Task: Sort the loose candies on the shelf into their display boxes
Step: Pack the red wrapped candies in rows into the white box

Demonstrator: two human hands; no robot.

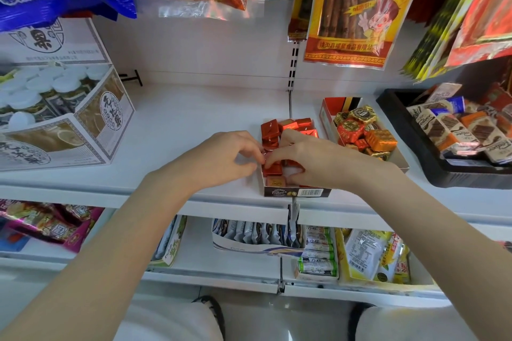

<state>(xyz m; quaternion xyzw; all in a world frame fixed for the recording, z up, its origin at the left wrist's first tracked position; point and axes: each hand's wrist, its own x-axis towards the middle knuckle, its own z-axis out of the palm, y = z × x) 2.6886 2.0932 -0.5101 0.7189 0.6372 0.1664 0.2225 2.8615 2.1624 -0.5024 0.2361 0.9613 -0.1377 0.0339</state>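
A narrow display box (296, 192) of red foil-wrapped candies (270, 130) stands at the front edge of the white shelf (194, 124). Both my hands are over it. My left hand (221, 156) is at the box's left side, fingers curled, fingertips meeting a red candy (273, 169) near the left wall. My right hand (313, 159) covers the middle of the box, its fingers curled down onto the same red candies. Whether either hand pinches a candy is hidden by the fingers. To the right stands a second box (328, 113) with gold and orange wrapped candies (360, 124).
A black tray (415, 141) of chocolate bars sits at the far right. A large printed carton (91, 124) of white-lidded jars fills the left of the shelf. Snack bags (349, 8) hang above. Lower shelves hold more packets (257, 232).
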